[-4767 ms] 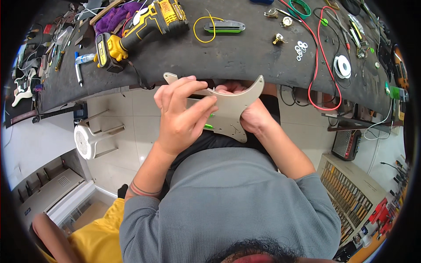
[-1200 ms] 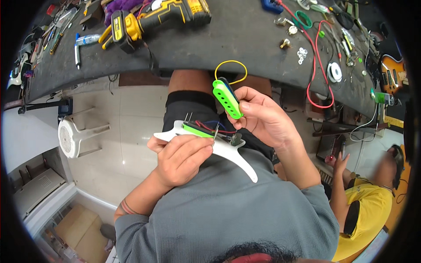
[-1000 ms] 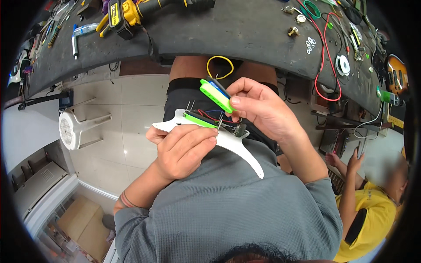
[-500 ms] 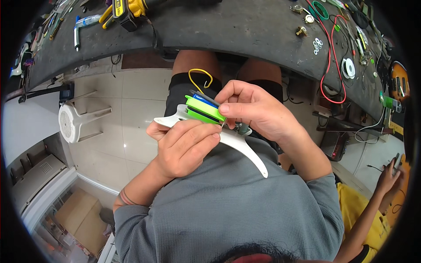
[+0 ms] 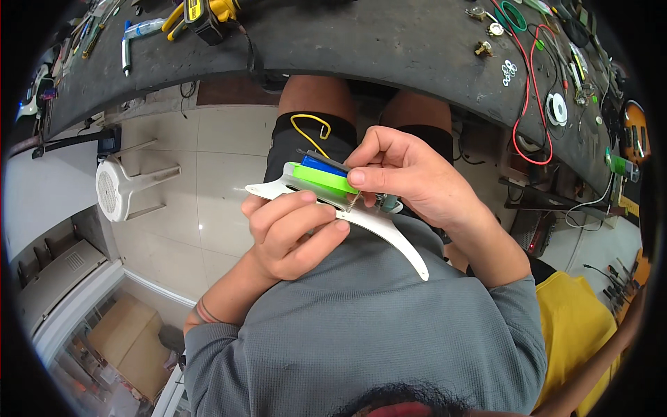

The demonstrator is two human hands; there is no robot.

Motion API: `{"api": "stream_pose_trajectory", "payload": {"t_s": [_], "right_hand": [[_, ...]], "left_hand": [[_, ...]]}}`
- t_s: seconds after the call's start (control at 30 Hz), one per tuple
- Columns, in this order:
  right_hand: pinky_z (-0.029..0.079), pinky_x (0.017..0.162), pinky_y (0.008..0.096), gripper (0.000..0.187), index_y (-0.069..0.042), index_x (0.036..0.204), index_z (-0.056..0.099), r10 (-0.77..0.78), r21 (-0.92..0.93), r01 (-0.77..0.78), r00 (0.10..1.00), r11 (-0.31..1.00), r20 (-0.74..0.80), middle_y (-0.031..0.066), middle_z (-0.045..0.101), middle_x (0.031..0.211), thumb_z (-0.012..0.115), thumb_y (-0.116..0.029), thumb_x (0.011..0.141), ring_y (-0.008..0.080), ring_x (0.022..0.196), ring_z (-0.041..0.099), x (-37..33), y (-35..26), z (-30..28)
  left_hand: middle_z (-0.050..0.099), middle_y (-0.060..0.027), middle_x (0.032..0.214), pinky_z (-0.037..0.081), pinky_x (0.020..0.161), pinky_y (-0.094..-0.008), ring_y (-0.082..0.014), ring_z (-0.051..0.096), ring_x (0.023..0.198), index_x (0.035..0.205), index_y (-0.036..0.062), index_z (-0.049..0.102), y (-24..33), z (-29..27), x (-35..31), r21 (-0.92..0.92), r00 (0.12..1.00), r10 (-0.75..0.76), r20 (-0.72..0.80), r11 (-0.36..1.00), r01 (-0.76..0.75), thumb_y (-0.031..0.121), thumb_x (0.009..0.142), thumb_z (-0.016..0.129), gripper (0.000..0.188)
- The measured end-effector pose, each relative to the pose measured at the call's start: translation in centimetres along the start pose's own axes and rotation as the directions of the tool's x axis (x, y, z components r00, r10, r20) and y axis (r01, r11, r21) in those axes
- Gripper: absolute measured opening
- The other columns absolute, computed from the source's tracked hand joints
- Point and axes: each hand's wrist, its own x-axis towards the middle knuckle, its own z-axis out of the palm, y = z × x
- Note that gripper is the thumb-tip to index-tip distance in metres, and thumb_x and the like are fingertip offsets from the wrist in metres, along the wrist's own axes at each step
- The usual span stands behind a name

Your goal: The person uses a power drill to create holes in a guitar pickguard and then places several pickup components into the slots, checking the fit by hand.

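My left hand (image 5: 292, 233) grips a white guitar pickguard (image 5: 389, 236) from below, held edge-on over my lap. My right hand (image 5: 410, 177) pinches a bright green pickup (image 5: 323, 178) against the plate's upper side, thumb on its end. A blue part (image 5: 321, 165) sits just behind the green one. A yellow wire (image 5: 310, 131) loops out from the parts over my black shorts. A small spring or screw shows under my right thumb.
A dark workbench (image 5: 389, 48) curves across the top, carrying a yellow cordless drill (image 5: 208, 10), a red wire (image 5: 528, 83), washers (image 5: 509, 68) and a solder spool (image 5: 556, 110). A white plastic stool (image 5: 128, 184) lies tipped on the tiled floor to my left. A person in yellow (image 5: 577, 326) sits at my right.
The right hand carried the green pickup from raised above the pickguard down onto it. The view has shifted so the bench sits higher in frame.
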Motion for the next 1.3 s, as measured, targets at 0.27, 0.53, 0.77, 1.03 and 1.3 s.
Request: {"api": "stream_pose_trajectory", "payload": {"t_s": [0.27,0.53,0.77,1.03,1.3], "right_hand": [[0.058,0.079,0.0261,0.023,-0.002,0.106,0.066,-0.008,0.032,0.01,0.997,0.999,-0.075,0.0076,0.074,0.099,0.08,-0.018,0.099,0.0116,0.087,0.071,-0.5,0.4,0.5],[0.059,0.082,0.0267,0.02,-0.001,0.108,0.066,-0.025,0.075,0.03,0.997,0.997,-0.078,0.0096,0.075,0.102,0.078,-0.014,0.1,0.0128,0.091,0.072,-1.0,1.2,0.8],[0.06,0.076,0.0267,0.02,0.001,0.107,0.065,0.001,0.084,0.002,0.999,0.996,-0.04,0.0126,0.076,0.099,0.077,-0.012,0.1,0.0138,0.087,0.074,-0.9,0.8,0.6],[0.06,0.077,0.0251,0.02,0.001,0.108,0.065,-0.036,0.066,0.039,0.998,0.997,-0.051,0.0108,0.075,0.1,0.079,-0.011,0.099,0.0112,0.088,0.072,-0.9,1.3,0.8],[0.058,0.095,0.0288,0.02,0.0,0.11,0.065,-0.01,0.044,0.012,0.999,0.999,-0.052,0.0105,0.07,0.117,0.079,-0.005,0.098,0.0117,0.104,0.069,-1.3,1.2,1.1]], "left_hand": [[0.057,-0.0004,0.088,0.047,0.074,-0.0355,-0.0223,0.053,0.079,0.089,0.0157,0.06,0.5,-0.8,-0.1,0.044,0.993,-0.093,0.069,0.995,0.09,0.016,0.079,0.094,0.036],[0.074,-0.01,0.087,0.054,0.068,-0.0331,-0.0218,0.07,0.072,0.106,-0.0004,0.075,2.1,-1.1,1.6,-0.414,0.769,-0.432,0.471,0.662,0.625,0.001,0.092,0.076,0.014],[0.073,-0.0039,0.098,0.054,0.073,-0.0243,-0.0083,0.065,0.081,0.117,-0.0042,0.072,3.0,-2.0,1.8,-0.504,0.307,-0.526,0.793,-0.284,0.816,0.008,0.109,0.061,0.018],[0.074,-0.003,0.095,0.053,0.074,-0.0232,-0.0075,0.066,0.082,0.113,-0.0036,0.074,3.6,-2.4,2.5,-0.427,0.229,-0.602,0.765,-0.208,0.88,0.005,0.103,0.071,0.014],[0.076,-0.0035,0.088,0.055,0.071,-0.0237,-0.0083,0.069,0.078,0.103,-0.0016,0.076,4.0,-2.3,2.8,-0.387,0.201,-0.65,0.733,-0.155,0.909,0.003,0.096,0.079,0.009]]}}
